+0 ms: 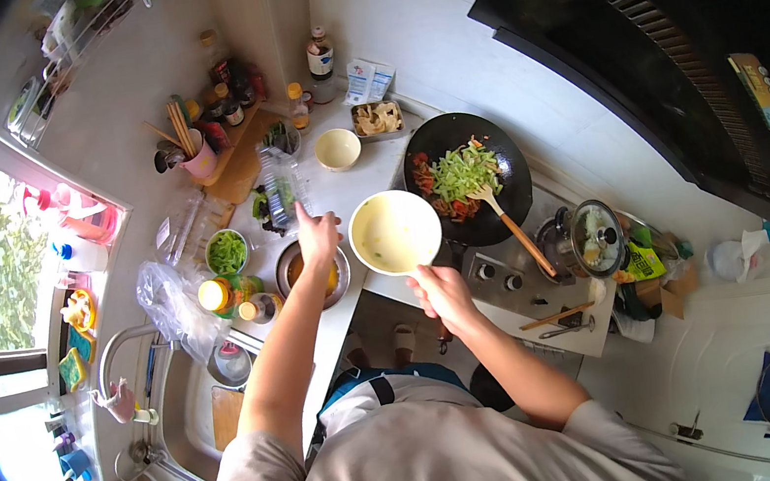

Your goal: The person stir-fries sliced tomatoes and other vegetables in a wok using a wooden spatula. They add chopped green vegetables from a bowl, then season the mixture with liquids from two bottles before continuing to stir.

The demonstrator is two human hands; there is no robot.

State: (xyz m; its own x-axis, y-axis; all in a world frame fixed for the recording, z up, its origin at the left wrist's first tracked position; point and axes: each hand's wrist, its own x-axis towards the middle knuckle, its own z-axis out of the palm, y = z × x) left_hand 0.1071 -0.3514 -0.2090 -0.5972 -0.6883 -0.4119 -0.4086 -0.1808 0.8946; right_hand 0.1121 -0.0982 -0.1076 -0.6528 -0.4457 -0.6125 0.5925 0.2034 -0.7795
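Observation:
My right hand point(444, 297) grips a cream bowl point(395, 231) at its near rim. The bowl is tilted towards me, with only a few green bits and wet traces inside. My left hand point(319, 235) is above a metal bowl point(345, 280) that holds yellow-orange liquid, partly hidden by my wrist. Its index finger points at a clear plastic box point(283, 181); whether it touches the box I cannot tell. To the right of the cream bowl, a black wok point(517, 176) contains chopped green vegetable pieces point(457, 174) over red ones. A wooden-handled spatula point(514, 229) rests in it.
A bowl of chopped greens point(227, 252), a yellow-capped bottle point(216, 295) and a plastic bag point(174, 302) stand left, near the sink point(190, 411). An empty bowl point(338, 150) sits behind. On the right is a glass-lidded pot point(595, 239), beneath the range hood point(598, 67).

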